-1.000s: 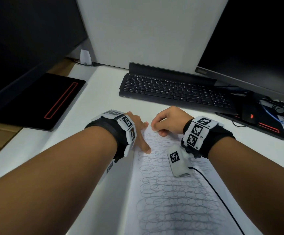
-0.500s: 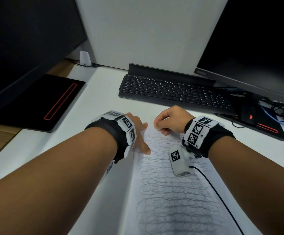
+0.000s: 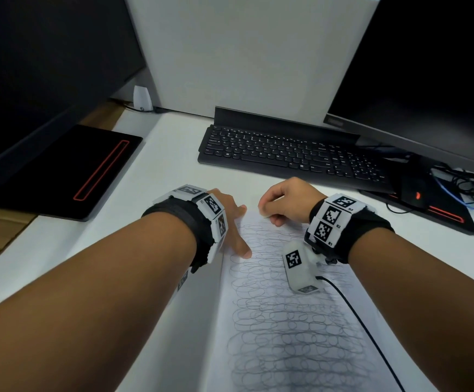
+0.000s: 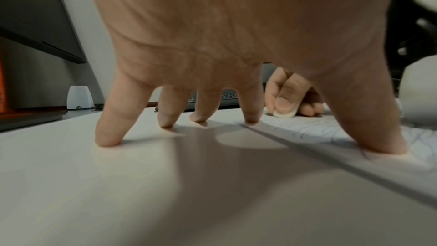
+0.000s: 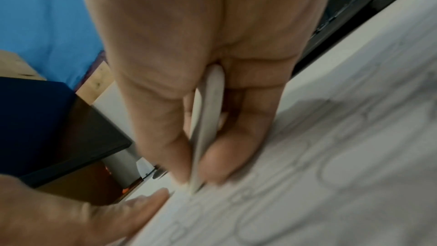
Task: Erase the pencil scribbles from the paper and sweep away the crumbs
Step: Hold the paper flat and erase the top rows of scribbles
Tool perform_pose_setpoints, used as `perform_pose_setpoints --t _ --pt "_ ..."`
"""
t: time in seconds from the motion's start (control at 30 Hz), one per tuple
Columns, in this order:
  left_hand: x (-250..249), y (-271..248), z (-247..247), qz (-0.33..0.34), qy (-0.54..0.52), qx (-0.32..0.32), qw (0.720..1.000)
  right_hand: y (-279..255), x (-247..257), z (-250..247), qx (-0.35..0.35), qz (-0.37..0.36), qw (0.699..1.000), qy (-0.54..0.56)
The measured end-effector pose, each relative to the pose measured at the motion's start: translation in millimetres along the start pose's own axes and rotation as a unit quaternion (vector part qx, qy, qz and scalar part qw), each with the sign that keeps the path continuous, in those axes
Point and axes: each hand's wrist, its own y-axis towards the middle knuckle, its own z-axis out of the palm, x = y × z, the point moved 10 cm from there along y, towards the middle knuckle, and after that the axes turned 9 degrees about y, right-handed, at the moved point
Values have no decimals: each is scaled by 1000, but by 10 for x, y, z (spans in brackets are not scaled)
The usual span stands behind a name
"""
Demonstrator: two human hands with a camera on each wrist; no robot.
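A thin, flat white eraser [image 5: 208, 128] is pinched in the right hand [image 3: 288, 200] and pressed onto the far edge of the loop-scribbled paper [image 3: 281, 321], which is pinned by the left hand's [image 3: 227, 222] spread, straight fingertips.

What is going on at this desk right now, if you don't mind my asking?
A person is erasing pencil scribbles from a sheet of paper on the desk. The right hand pinches a white eraser against the paper's far end, while the left hand presses down with spread fingers, thumb on the sheet's left edge. Most of the page is still covered in scribbles. A keyboard lies beyond.
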Motion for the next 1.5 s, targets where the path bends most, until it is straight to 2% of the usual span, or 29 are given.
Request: perform_pose_setpoints --t 0.1,0.2,0.33,0.43,0.53,0.67,0.77,0.9,1.0,1.1,1.2,1.33,1.43,1.5 --pt "3 13 -1 1 0 -2 1000 -4 -44 91 42 19 999 9" --pt "-5 26 1 4 0 -4 1000 12 -21 12 8 6 1000 8" --pt "5 25 18 1 -3 -3 1000 -12 -28 101 50 14 999 14" --pt "14 39 3 0 -8 -8 1000 5 -19 13 17 4 1000 7" --pt "18 43 10 -2 -6 -6 1000 -16 -22 108 63 15 998 9" --pt "16 46 2 -6 -8 -12 1000 32 -11 -6 7 -5 1000 -3" --pt "19 53 5 -6 -11 -16 1000 10 -28 85 47 8 999 10" --pt "15 59 2 -5 -5 -21 1000 5 3 5 11 -5 1000 5" --pt "19 61 0 -5 -12 -26 1000 -18 -10 72 41 10 999 8" --pt "21 69 2 -7 -14 -28 999 -7 -18 -7 6 5 1000 3" --pt "30 84 21 -7 -19 -23 1000 -23 -20 60 38 13 999 8" --pt "32 95 10 -6 -24 -23 999 -32 7 -7 8 7 1000 -2" --pt "35 93 15 -6 -18 -17 1000 -49 -19 103 56 19 998 9" --pt "31 91 13 -4 -19 -17 1000 -34 -18 45 30 12 999 3"
